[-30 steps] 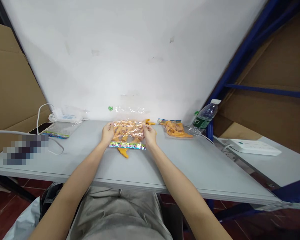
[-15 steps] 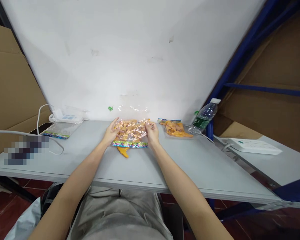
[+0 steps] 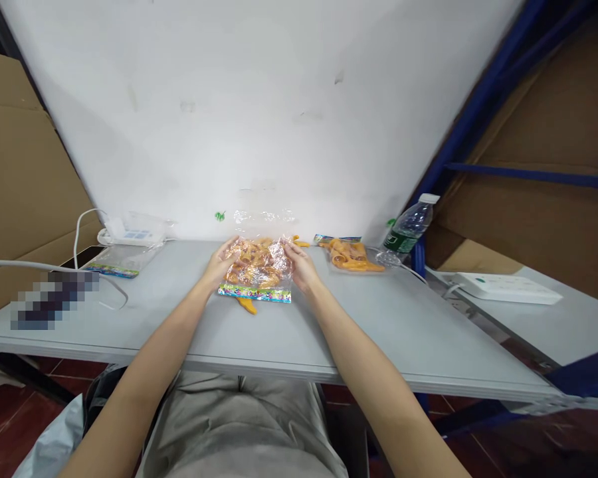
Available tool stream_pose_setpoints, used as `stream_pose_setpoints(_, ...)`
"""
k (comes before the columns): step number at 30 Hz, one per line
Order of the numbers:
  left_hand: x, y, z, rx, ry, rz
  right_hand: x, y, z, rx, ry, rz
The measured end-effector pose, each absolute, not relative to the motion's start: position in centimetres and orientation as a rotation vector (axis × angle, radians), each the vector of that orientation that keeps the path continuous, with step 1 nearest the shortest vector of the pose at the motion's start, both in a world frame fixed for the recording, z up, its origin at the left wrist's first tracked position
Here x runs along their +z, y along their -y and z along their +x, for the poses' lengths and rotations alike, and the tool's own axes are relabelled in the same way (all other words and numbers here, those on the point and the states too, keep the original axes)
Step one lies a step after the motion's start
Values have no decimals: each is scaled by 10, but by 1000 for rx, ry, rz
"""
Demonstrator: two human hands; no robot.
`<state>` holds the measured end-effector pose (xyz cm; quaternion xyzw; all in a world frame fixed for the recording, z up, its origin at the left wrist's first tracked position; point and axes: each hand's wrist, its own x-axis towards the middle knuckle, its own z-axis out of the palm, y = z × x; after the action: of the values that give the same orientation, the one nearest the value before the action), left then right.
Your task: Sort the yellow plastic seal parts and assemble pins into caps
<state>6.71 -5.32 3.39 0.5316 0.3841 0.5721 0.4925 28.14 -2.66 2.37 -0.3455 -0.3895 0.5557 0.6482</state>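
Note:
A clear plastic bag (image 3: pixel 255 294) with a colourful printed strip along its near edge lies between my hands, and orange curved pieces (image 3: pixel 256 259) show through its film. My left hand (image 3: pixel 220 265) grips the bag's left side, thumb over the top. On the right side, my right hand (image 3: pixel 300 263) holds the film with its fingers closed around the edge. One orange pointed piece (image 3: pixel 248 305) sticks out from under the near edge. Another orange piece (image 3: pixel 299 241) lies behind my right hand. Glare on the film hides the details of the contents.
To the right lies a second bag of orange pieces (image 3: pixel 351 255), with a water bottle (image 3: pixel 409 229) leaning beyond it. At left are an empty-looking clear bag (image 3: pixel 112 270), a power strip (image 3: pixel 132 236) and white cables (image 3: pixel 76 232). A white wall (image 3: pixel 279 133) backs the table.
The bag has shifted slightly toward me and left, covering more of the orange piece under its near edge. My right hand has changed its hold, uncovering the orange piece behind it.

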Motion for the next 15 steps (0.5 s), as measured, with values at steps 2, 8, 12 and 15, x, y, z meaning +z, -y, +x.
stream_pose_setpoints(2, 33, 52, 66, 1408, -942, 1303, 26, 30, 279, 1311, 919, -780)
stream_pose_setpoints(8, 29, 50, 61, 1374, -921, 1275, 30, 37, 278, 1418, 968, -798)
stream_pose_setpoints(12, 29, 46, 60, 1413, -933, 1203, 30, 38, 277, 1441, 1019, -813)
stream_pose_setpoints(15, 30, 43, 60, 1457, -991, 1133, 28, 37, 275, 1387, 1032, -808)
